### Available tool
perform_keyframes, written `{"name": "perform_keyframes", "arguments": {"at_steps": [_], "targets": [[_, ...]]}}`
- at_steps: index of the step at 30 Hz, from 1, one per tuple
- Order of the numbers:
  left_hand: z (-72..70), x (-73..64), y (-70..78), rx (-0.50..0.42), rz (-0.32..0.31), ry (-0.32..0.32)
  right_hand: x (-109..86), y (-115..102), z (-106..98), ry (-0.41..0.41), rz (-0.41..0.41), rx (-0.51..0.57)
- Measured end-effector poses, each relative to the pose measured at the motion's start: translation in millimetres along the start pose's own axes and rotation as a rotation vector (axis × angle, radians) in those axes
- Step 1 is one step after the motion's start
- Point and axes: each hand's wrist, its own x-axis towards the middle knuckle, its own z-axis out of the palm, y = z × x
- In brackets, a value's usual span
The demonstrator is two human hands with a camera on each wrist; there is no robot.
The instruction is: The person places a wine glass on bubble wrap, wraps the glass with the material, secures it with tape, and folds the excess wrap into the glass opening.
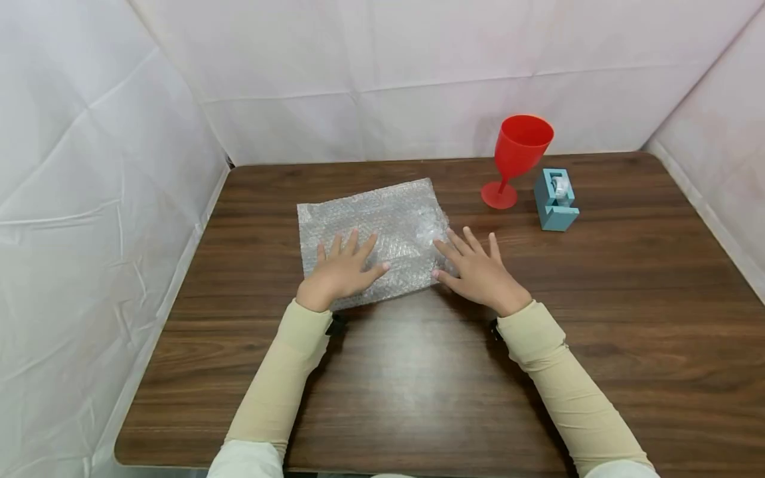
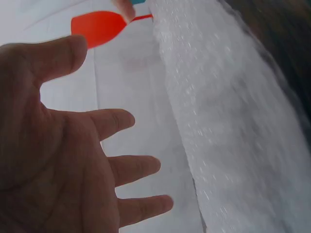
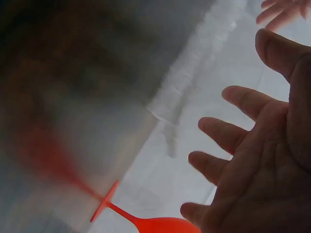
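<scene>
A sheet of clear bubble wrap [image 1: 388,219] lies flat on the wooden table, set at a slight angle. Over its near left part is my left hand [image 1: 340,273], palm down with fingers spread. My right hand [image 1: 478,273] is at the sheet's right edge, its fingers also spread. In the left wrist view a gap shows between the left fingers and the bubble wrap [image 2: 214,97]. The right wrist view likewise shows the right fingers apart from the bubble wrap [image 3: 182,73]. Both hands hold nothing.
A red plastic goblet [image 1: 518,149] stands upright at the back right. Beside it sits a blue tape dispenser [image 1: 556,199] with a roll of clear tape. White cloth walls [image 1: 287,126] border the back and both sides of the brown table [image 1: 406,398].
</scene>
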Motion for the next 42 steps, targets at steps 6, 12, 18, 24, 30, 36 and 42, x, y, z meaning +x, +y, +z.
{"name": "perform_keyframes", "arguments": {"at_steps": [6,12,18,24,30,36,42], "targets": [[2.8,-8.9,-21.4,-0.026,0.029,-0.137,0.6,2.2,5.1,-0.063,-0.088,-0.011],[7.7,-11.4,-36.7,0.003,0.062,-0.201,-1.3,3.8,5.4,-0.135,-0.117,-0.081],[13.5,-10.7,-38.0,0.039,0.091,-0.211,-11.2,3.2,6.1,-0.139,-0.120,-0.128],[18.0,-12.6,-32.5,0.059,0.110,-0.217,-26.8,0.9,4.6,-0.117,-0.111,-0.172],[21.2,-16.8,-24.2,0.063,0.139,-0.228,-44.8,0.2,5.8,-0.085,-0.114,-0.219],[24.1,-21.6,-15.6,0.070,0.169,-0.228,-63.9,-1.7,7.1,-0.026,-0.120,-0.238],[29.9,-23.7,-10.8,0.113,0.198,-0.226,-79.0,-2.8,9.4,0.020,-0.131,-0.249]]}}
